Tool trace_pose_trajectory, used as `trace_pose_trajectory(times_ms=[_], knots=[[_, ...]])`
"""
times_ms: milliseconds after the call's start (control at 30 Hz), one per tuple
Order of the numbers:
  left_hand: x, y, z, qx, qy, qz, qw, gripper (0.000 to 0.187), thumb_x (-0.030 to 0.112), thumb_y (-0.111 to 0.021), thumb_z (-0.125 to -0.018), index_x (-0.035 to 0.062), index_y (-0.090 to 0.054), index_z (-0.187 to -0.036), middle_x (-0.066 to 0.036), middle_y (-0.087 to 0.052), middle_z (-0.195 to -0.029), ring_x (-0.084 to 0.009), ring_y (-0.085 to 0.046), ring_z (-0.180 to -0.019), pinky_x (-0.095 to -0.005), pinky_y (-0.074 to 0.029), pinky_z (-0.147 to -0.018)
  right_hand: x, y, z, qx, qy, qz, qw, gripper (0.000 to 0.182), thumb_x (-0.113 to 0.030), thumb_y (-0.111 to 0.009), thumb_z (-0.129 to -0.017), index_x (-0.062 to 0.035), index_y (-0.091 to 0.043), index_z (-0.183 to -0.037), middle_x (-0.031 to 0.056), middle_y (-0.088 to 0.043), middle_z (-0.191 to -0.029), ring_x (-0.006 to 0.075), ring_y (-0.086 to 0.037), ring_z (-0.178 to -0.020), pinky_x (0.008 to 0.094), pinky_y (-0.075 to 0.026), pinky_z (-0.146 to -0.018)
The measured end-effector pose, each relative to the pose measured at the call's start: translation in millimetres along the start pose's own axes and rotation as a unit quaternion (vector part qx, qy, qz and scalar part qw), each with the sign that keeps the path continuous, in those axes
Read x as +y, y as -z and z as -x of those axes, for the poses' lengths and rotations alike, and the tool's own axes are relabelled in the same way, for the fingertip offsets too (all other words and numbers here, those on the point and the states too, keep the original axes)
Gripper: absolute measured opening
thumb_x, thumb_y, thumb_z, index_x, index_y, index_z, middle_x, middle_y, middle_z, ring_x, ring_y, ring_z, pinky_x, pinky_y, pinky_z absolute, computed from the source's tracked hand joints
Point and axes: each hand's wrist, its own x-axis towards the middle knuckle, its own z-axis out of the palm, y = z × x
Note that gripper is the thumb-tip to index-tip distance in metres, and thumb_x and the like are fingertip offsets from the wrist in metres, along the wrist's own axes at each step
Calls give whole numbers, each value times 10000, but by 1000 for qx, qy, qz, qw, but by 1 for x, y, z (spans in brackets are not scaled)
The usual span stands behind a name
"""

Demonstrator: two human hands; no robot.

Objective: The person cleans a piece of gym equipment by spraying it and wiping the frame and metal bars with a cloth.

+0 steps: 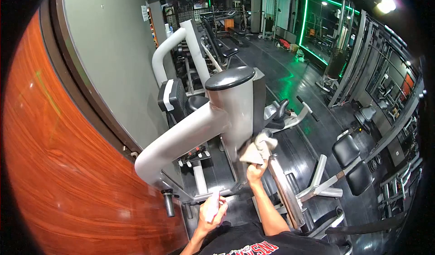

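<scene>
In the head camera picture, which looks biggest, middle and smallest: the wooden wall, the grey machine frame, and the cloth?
1. Wooden wall, though it is nearest the camera.
2. Grey machine frame.
3. Cloth, held by the right hand.

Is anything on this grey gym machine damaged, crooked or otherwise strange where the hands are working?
Nothing stands out. The right hand presses a crumpled beige cloth against the grey metal machine column; the left hand holds a small white object, too blurred to identify. The column's surface shows no visible dents or spills.
</scene>
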Motion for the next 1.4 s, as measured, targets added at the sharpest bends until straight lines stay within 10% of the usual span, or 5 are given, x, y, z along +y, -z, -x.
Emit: trace_pose_trajectory(times_ms=[200, 567, 633, 1100, 1400], knots=[[-13, -5, 3, 25, -44, 10, 999, 264, 40, -616, -846, -42, -536, -1083, -51, -601, -690, -93, -579, -530, -235, -462, -497, -106, -54, -131, -200, 270, 133, 933, 537, -171, -641, -711, -76, -557, -1233, 216, -490, -1266, 468, -325, -1290, 552, -235, -1079], [-10, 6, 17, 62, 25, 11, 998, 190, 49, -615, -857, -34, -551, -1016, -65, -609, -743, -110, -601, -632, -248, -489, -572, 44, -11, 92, -146, 59, 213, 964, 511, 27, -551, -642, -39, -613, -1145, 209, -610, -1099, 422, -531, -1104, 452, -387, -1004], [-11, 7, 19, 65, 31, 14, 997, 184, 49, -621, -856, -36, -553, -1004, -80, -615, -826, -121, -610, -694, -253, -506, -602, 55, 8, 110, -234, -226, 169, 930, 542, 62, -494, -644, 2, -585, -1176, 243, -604, -1107, 437, -544, -1094, 415, -428, -956], [-11, -7, 19, 49, 30, 75, 996, 167, 35, -612, -855, -38, -551, -993, -84, -610, -811, -122, -605, -653, -249, -498, -584, -90, -79, -99, 2, 292, 161, 943, 368, -84, -615, -739, -24, -627, -1102, 179, -519, -1045, 336, -470, -938, 434, -350, -827], [-7, 1, 24, 69, 24, 45, 996, 162, 44, -613, -849, -35, -565, -983, -77, -628, -816, -112, -603, -643, -246, -497, -596, 8, -16, 78, -177, -45, 173, 968, 328, 9, -629, -675, 0, -643, -1002, 204, -540, -939, 410, -529, -933, 471, -433, -809]])
